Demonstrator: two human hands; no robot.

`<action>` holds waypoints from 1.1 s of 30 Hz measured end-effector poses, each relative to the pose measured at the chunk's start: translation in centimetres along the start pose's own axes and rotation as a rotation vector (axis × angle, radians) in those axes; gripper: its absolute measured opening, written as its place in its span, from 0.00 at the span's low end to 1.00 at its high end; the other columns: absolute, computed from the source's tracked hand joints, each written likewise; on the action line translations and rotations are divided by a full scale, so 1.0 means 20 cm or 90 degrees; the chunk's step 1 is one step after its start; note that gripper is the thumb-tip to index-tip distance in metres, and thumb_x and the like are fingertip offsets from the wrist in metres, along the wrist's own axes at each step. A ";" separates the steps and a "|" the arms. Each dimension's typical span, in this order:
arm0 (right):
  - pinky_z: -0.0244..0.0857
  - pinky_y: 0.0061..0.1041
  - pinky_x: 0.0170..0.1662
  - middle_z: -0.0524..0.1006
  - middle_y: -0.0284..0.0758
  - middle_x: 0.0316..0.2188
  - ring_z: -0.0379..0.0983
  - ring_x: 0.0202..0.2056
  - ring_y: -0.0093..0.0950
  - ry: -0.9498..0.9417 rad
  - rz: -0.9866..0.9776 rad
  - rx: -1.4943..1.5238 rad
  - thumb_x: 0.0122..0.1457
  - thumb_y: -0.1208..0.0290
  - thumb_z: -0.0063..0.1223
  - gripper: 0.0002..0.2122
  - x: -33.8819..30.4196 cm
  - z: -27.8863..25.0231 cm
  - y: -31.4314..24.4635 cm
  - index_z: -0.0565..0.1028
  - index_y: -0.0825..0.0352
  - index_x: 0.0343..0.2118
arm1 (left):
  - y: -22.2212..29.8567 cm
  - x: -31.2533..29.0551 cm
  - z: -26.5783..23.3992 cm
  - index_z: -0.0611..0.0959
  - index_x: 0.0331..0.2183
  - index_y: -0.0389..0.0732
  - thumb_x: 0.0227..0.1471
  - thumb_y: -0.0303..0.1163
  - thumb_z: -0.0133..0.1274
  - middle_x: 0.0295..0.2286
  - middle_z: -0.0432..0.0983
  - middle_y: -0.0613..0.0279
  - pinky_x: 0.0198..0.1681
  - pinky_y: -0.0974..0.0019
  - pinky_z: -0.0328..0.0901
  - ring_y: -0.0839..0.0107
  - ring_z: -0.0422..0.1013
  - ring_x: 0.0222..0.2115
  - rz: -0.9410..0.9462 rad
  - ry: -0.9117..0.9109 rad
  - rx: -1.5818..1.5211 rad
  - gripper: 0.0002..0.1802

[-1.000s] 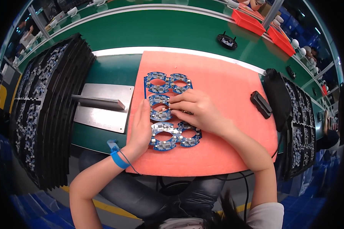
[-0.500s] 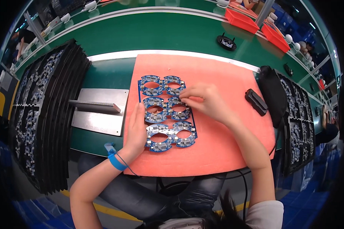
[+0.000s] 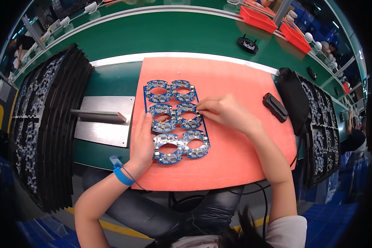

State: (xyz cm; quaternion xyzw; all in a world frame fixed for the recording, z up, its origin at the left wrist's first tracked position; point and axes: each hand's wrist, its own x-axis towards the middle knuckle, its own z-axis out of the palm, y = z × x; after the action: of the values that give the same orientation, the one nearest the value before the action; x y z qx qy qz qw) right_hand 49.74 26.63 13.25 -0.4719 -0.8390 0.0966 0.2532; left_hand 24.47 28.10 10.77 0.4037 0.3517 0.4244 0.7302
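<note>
A panel of blue circuit boards (image 3: 168, 138), several ring-like boards joined in rows, sits over an orange-pink mat (image 3: 239, 165). My left hand (image 3: 144, 138), with a blue wrist strap (image 3: 123, 175), grips the panel's left edge. Its fingers reach beneath; a bit of them shows through the middle-left opening. My right hand (image 3: 225, 110) is closed in a pinch at the right edge of the middle row. Whatever lies between those fingertips is too small to make out.
Left of the mat stands a metal plate with an upright bar (image 3: 103, 124). Stacked black trays of boards (image 3: 49, 124) rise farther left, with more trays (image 3: 320, 132) at the right. A black handheld object (image 3: 275, 107) lies on the mat. Beyond runs a green conveyor (image 3: 153, 35) with red bins (image 3: 258, 19).
My right fingertips have shifted slightly right and down along the panel, toward its outer edge. My left hand keeps its grip. The whole view has moved a little.
</note>
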 end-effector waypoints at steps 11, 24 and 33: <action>0.74 0.28 0.35 0.81 0.38 0.30 0.79 0.29 0.32 0.037 0.055 0.151 0.52 0.73 0.61 0.07 0.03 0.03 0.10 0.78 0.70 0.32 | -0.02 0.01 -0.02 0.68 0.52 0.38 0.68 0.40 0.32 0.43 0.75 0.52 0.44 0.64 0.74 0.66 0.76 0.43 0.002 -0.002 -0.012 0.20; 0.73 0.31 0.40 0.80 0.43 0.33 0.79 0.34 0.37 0.100 0.059 0.112 0.53 0.75 0.58 0.08 0.19 0.09 0.23 0.78 0.72 0.35 | -0.01 0.00 0.00 0.67 0.52 0.37 0.68 0.40 0.32 0.44 0.75 0.48 0.42 0.64 0.75 0.64 0.76 0.43 0.006 0.009 -0.008 0.21; 0.75 0.27 0.39 0.80 0.36 0.31 0.79 0.34 0.28 0.061 0.072 0.196 0.52 0.79 0.59 0.06 0.17 0.02 0.23 0.76 0.71 0.33 | 0.01 -0.01 0.01 0.66 0.53 0.36 0.68 0.42 0.31 0.46 0.74 0.47 0.45 0.63 0.74 0.62 0.75 0.44 -0.006 0.000 0.003 0.22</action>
State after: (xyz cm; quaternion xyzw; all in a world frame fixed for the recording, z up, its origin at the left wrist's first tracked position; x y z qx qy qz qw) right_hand 51.38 31.99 12.20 -0.4781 -0.7734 0.2151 0.3563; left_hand 24.54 27.97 11.11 0.4033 0.3547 0.4203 0.7313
